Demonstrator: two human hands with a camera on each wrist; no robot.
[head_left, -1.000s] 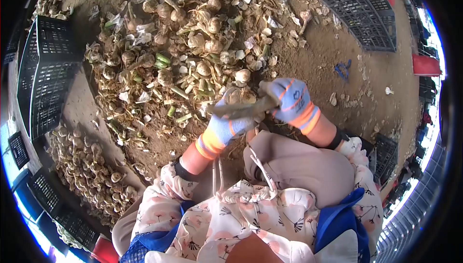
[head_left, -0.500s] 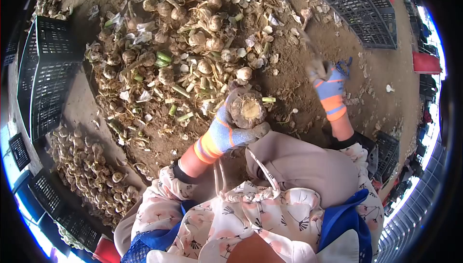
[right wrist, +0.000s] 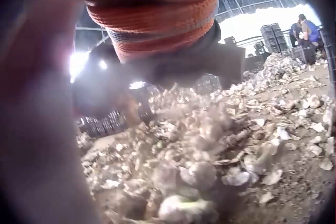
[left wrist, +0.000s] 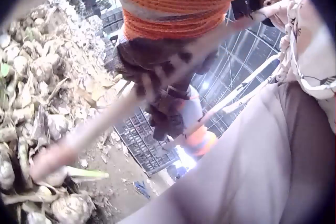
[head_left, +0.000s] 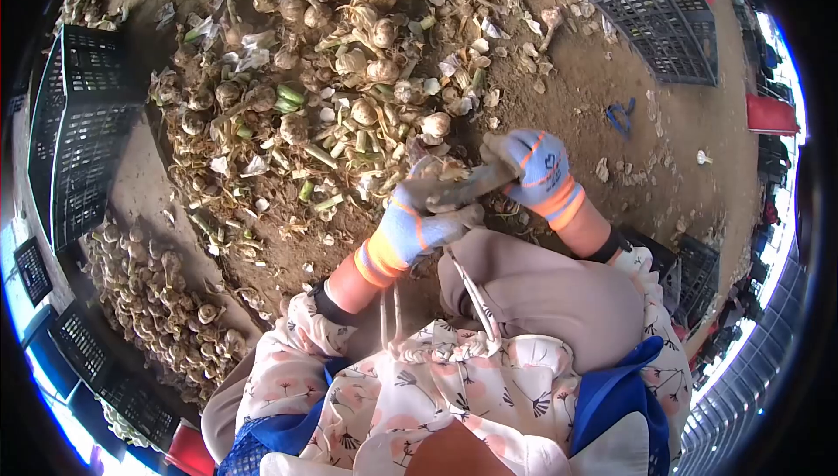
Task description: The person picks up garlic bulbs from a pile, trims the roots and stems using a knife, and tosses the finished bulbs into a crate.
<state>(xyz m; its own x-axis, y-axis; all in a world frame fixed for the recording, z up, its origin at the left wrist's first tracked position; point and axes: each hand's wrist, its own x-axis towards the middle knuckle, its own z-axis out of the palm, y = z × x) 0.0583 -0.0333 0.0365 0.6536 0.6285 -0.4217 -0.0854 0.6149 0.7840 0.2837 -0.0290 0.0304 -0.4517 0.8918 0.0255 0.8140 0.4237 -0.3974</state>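
Note:
In the head view the left hand (head_left: 408, 230), in a blue and orange glove with dirty fingers, grips a garlic bulb largely hidden by the fingers and a tool. The right hand (head_left: 539, 174), gloved alike, holds a dull brown, flat-bladed tool (head_left: 471, 188) that reaches left across the left hand's fingertips. Both hands are close together above the person's knee. The left wrist view shows the left hand (left wrist: 163, 77) with dark, soiled glove fingers; its hold is unclear there. Blur covers the right hand's work in the right wrist view.
Garlic bulbs, cut stems and skins (head_left: 362, 113) cover the ground ahead. Another bulb pile (head_left: 161, 310) lies at left. Black crates stand at left (head_left: 92, 127) and upper right (head_left: 650, 17). A blue strap (head_left: 621, 116) lies at right. Two people are in the right wrist view's background.
My right hand went out to the right, then came back to the left hand with the tool. The bulb's cut face, visible half a second ago, is now covered. The left hand has stayed nearly in place.

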